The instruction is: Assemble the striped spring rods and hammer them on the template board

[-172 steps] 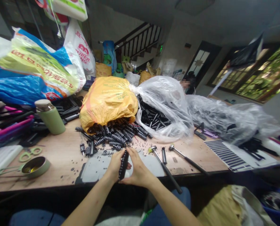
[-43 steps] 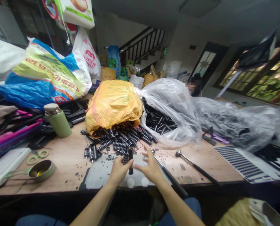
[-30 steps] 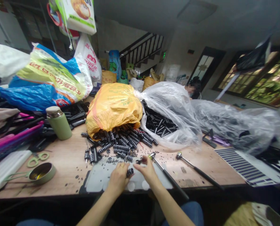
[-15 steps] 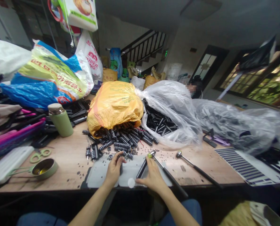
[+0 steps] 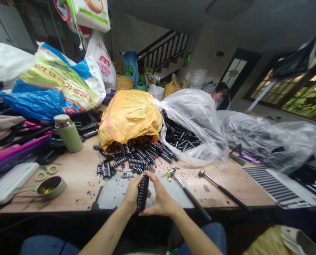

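Observation:
My left hand (image 5: 131, 194) is closed around a black cylinder with rows of small white marks (image 5: 141, 194), held nearly upright over the front edge of the table. Against the cylinder's right side lies a smooth black tube (image 5: 146, 189). My right hand (image 5: 160, 196) spans this tube, index finger at its top end and thumb at its bottom end. Part of both pieces is hidden by the fingers. Beneath the hands is a light grey plate (image 5: 112, 193). Beyond it, many similar cylinders (image 5: 144, 154) spill from a yellow sack (image 5: 131, 117).
Two small hammers (image 5: 187, 193) (image 5: 224, 191) lie to the right. A clear bag (image 5: 200, 120) holds black tubes. At left are a green flask (image 5: 68, 134), a round cup (image 5: 51, 187) and scissors (image 5: 46, 172). A sheet of striped labels (image 5: 272, 184) lies far right.
My right hand has lifted the smooth black tube off the plate and moved left. My left hand has moved slightly right, so the marked cylinder and tube are now together.

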`<action>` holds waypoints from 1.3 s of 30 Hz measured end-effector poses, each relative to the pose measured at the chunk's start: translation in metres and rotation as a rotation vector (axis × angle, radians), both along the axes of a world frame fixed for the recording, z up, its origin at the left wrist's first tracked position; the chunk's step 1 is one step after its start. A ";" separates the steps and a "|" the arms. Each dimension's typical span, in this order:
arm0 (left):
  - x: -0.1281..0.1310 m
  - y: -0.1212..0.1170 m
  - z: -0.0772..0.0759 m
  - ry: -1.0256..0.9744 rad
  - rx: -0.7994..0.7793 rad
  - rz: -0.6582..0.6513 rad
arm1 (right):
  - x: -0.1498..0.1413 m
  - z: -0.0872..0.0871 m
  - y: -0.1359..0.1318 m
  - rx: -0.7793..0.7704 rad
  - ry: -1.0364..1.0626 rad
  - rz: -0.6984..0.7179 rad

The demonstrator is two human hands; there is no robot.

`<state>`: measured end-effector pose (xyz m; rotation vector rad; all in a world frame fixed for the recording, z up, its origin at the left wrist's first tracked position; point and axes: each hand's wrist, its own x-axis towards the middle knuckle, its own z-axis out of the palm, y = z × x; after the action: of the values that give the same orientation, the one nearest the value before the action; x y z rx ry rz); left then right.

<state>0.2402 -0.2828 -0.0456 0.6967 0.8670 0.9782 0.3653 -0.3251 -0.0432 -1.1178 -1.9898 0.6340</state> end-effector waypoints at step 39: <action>-0.004 0.018 -0.065 1.266 1.583 -0.490 | 0.075 -0.009 -0.071 -0.257 -0.480 -0.876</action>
<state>0.2365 -0.2650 -0.1105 2.9211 0.7005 0.5107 0.4403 -0.3964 -0.0518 -2.2636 -1.5370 0.1484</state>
